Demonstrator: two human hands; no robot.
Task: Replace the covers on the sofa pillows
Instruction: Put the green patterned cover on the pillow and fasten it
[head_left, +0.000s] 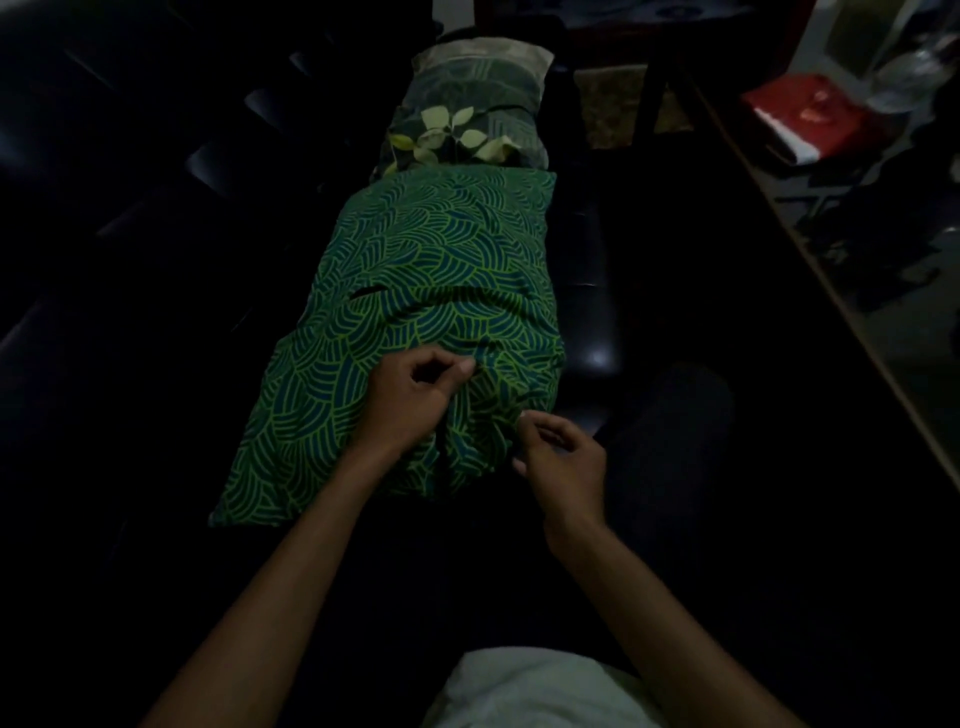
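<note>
Head view. One green pillow cover with a lime curved-line print (415, 312), stretched over a pillow, lies lengthwise down the frame centre on a black leather sofa (130, 260); its near edge sits just beside the person's dark-clothed lap, its far edge touches a second pillow. Dark sofa seat shows on both long sides of the cover.

One grey-green cushion with pale leaf print (467, 119), upper centre, with one paler cushion partly seen behind it.

Two hands, both at the cover's near end. Left hand (410, 395): fingers curled, thumb and forefinger pinching the fabric beside a dark seam. Right hand (563, 462): fingers loosely curled at the cover's right corner; whether they grip cloth, cannot tell.

One table edge (810, 270) runs diagonally at the right; one red flat object (810, 119) on it, upper right.
</note>
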